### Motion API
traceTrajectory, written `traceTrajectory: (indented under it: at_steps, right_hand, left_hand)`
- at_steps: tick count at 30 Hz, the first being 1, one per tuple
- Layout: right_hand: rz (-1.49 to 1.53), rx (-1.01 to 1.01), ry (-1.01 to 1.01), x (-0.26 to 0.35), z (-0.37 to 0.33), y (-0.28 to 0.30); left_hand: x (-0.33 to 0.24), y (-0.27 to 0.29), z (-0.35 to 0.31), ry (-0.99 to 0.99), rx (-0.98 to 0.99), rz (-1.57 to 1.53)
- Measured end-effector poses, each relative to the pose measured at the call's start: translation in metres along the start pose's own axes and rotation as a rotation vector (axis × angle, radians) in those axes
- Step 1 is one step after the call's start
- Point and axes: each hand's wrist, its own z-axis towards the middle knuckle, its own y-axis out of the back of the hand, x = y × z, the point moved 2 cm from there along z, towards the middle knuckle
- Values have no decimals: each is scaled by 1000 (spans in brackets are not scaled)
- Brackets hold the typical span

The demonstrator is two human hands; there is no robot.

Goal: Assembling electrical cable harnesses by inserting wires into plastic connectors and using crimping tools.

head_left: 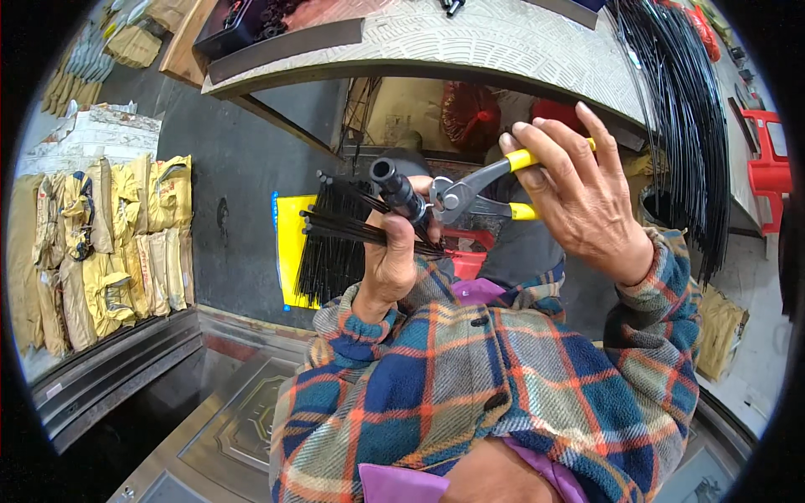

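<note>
My left hand (pixel 388 272) is closed around a short black tubular fitting (pixel 396 186), its open round end tilted up. Several thin black rods (pixel 331 243) fan out to the left from that same hand; how they join the fitting is hidden by my fingers. In my right hand (pixel 587 189) is a pair of end-cutting pincers (pixel 482 186) with yellow grips, one grip lying under my fingers, which are fairly straight. The handles stand apart, and the metal jaws are right beside the fitting and my left fingertips. Whether the jaws bite on anything cannot be made out.
Ahead stands a patterned-top table (pixel 503 42) with a dark bin of black parts (pixel 268 17). Long black rods (pixel 671 109) hang over its right side, near a red plastic stool (pixel 767 168). Wrapped packages (pixel 117 251) line the left. A yellow sheet (pixel 291 251) is behind the rods.
</note>
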Motion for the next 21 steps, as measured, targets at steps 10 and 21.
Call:
traceTrajectory:
  at_steps: [10,21]
  right_hand:
    - [121,220,164,-4,10,9]
    - [1095,419,92,-11,0,-13]
  left_hand:
    - [-9,-7,-4,-13,-77,196]
    - [6,12,-4,72,107,-28]
